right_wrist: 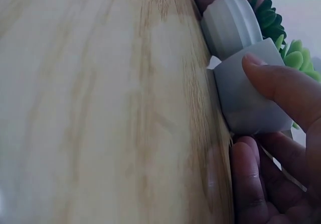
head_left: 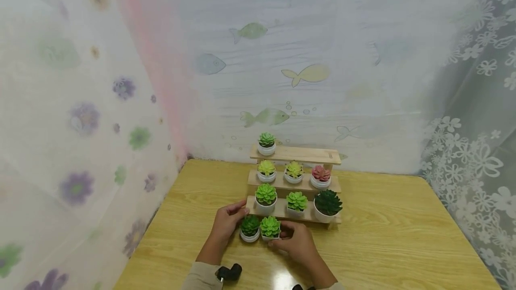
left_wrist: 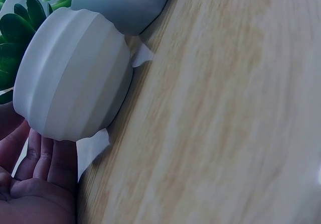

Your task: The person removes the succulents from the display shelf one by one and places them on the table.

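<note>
Succulent (head_left: 270, 227), light green and seated in an angular white pot (right_wrist: 242, 96), was seen on the bench (head_left: 387, 218), just in front of the wooden stand (head_left: 308, 153). It was judged to be light and stiff, with a smooth wall that might prove slippery and leaves that might be bent or pulled loose if squeezed; the flat sides of the pot were reckoned the best hold. There it was pinched by the right hand (head_left: 297, 240), the thumb laid on one face and the other fingers curled at the far side. Just to its left, a dark-green succulent (head_left: 250, 226) was held in a ribbed pot (left_wrist: 75, 76), and beside that the left hand's (head_left: 226, 223) fingers were loosely extended, clamped on nothing; whether the ribbed wall was touched could not be told. Forward movement was limited by the edge of the lowest tier (head_left: 281, 208), where three potted plants (head_left: 296, 201) were lined up. The broadest open room was offered by the bench to the right, while less was left toward the flowered curtain (head_left: 82, 160) on the left.
</note>
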A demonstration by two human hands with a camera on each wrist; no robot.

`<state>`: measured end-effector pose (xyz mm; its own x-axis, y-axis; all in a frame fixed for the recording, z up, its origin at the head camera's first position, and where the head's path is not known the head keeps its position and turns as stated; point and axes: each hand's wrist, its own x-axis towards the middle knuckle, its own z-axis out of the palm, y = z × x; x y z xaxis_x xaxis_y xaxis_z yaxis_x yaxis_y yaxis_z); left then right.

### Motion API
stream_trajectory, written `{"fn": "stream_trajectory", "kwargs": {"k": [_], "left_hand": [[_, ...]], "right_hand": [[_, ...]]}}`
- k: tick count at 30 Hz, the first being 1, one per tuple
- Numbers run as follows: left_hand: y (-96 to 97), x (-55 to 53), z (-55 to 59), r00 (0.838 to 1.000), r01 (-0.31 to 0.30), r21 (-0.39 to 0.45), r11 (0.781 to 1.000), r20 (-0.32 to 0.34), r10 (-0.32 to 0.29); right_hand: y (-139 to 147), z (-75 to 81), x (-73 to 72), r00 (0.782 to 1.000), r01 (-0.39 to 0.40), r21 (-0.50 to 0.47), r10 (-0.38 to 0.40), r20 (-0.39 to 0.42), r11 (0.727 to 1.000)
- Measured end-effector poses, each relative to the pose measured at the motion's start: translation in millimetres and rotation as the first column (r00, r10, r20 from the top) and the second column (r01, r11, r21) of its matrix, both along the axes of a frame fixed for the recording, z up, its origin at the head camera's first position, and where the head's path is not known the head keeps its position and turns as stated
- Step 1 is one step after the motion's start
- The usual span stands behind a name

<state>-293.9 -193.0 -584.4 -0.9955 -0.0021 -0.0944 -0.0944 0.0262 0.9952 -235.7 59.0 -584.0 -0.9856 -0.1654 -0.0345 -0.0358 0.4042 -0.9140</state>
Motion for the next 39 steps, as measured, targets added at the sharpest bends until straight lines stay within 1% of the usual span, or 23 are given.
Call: {"fn": "stream_trajectory", "kwargs": {"k": [3,7,10,13,16,18,22,25,26,29,32,36,39], "left_hand": [[-0.2,-1.0,0.2,1.0,0.007,-0.001,1.0,0.006,-0.007],[-1.2,-2.9,-1.2,1.0,0.006,-0.022,1.0,0.017,-0.006],[-1.1,-1.9,1.4,1.0,0.003,-0.036,0.999,0.023,-0.002],[0.7,5.0,13.5,1.0,0.005,-0.04,0.999,0.021,-0.004],[2.0,11.6,24.9,1.0,0.011,-0.041,0.999,0.0,-0.011],[2.4,13.8,29.3,1.0,0.013,-0.041,0.999,-0.011,-0.013],[1.0,7.5,19.9,1.0,0.009,-0.035,0.999,0.006,-0.009],[-0.7,1.2,9.5,1.0,0.003,-0.036,0.999,0.009,-0.003],[-1.0,0.3,7.7,1.0,-0.001,-0.035,0.999,0.008,0.001],[-1.6,-0.4,5.3,1.0,-0.009,-0.036,0.999,0.005,0.009],[-1.1,0.3,4.7,1.0,-0.015,-0.027,1.0,0.02,0.015],[0.0,0.9,3.6,1.0,0.002,-0.014,1.0,0.015,-0.001],[-1.8,1.7,0.8,1.0,0.014,-0.011,1.0,-0.002,-0.014]], "right_hand": [[1,1.2,0.4,1.0,-0.001,0.003,0.001,0.001,1.0],[0,4.2,1.3,1.0,0.001,-0.015,-0.001,0.009,1.0],[0,5.5,2.2,1.0,0.003,-0.044,-0.002,0.012,0.999],[0,5.5,3.4,1.0,-0.001,-0.063,0.001,0.011,0.998],[1,5.3,4.7,1.0,-0.01,-0.081,0.012,0.012,0.997],[1,5.5,5.6,1.0,-0.015,-0.097,0.017,0.017,0.995],[1,7.0,7.2,0.999,-0.015,-0.113,0.018,0.029,0.994],[0,7.6,7.4,0.999,-0.011,-0.111,0.014,0.032,0.994],[0,7.8,7.5,0.999,-0.01,-0.109,0.013,0.031,0.994],[-1,7.7,7.5,1.0,-0.006,-0.104,0.009,0.027,0.995],[0,7.1,8.2,1.0,-0.003,-0.11,0.006,0.028,0.994],[4,7.3,10.5,0.998,0.0,-0.143,0.008,0.055,0.99],[4,8.8,11.6,0.997,-0.014,-0.17,0.026,0.068,0.985]]}}
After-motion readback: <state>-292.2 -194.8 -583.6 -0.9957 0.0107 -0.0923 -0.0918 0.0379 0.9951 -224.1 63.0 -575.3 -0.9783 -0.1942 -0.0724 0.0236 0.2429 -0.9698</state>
